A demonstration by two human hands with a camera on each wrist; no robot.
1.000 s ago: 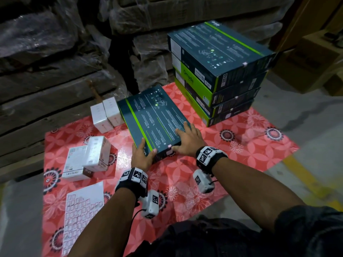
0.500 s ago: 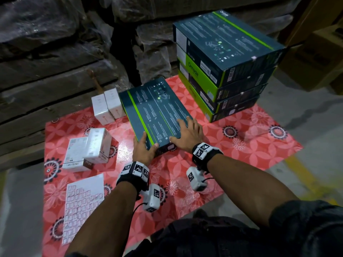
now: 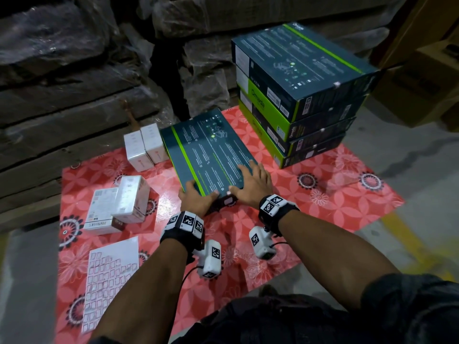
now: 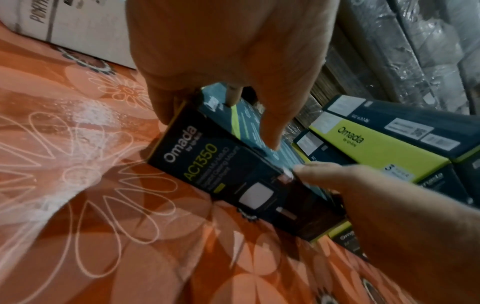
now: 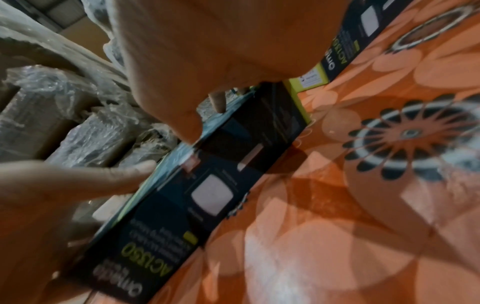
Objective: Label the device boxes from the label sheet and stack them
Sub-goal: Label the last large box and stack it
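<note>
A dark teal device box (image 3: 211, 155) with a green stripe lies flat on the red floral mat (image 3: 323, 177). My left hand (image 3: 196, 198) grips its near left corner, thumb on top. My right hand (image 3: 250, 184) lies flat on the near right of the lid, with its thumb at the front edge. A small pinkish label (image 4: 287, 174) sits on that edge beside the right thumb. In the left wrist view the box front (image 4: 207, 164) reads Omada AC1350. A stack of several like boxes (image 3: 298, 95) stands behind right. The label sheet (image 3: 109, 276) lies near left.
Two white boxes (image 3: 146, 147) stand upright just left of the teal box. More white boxes (image 3: 119, 207) lie piled at the mat's left. Plastic-wrapped pallets (image 3: 74, 83) close off the back, and bare concrete floor (image 3: 409, 170) lies to the right.
Both hands have stayed on the near end of the box, which lies in the same place. Only the head view has shifted a little.
</note>
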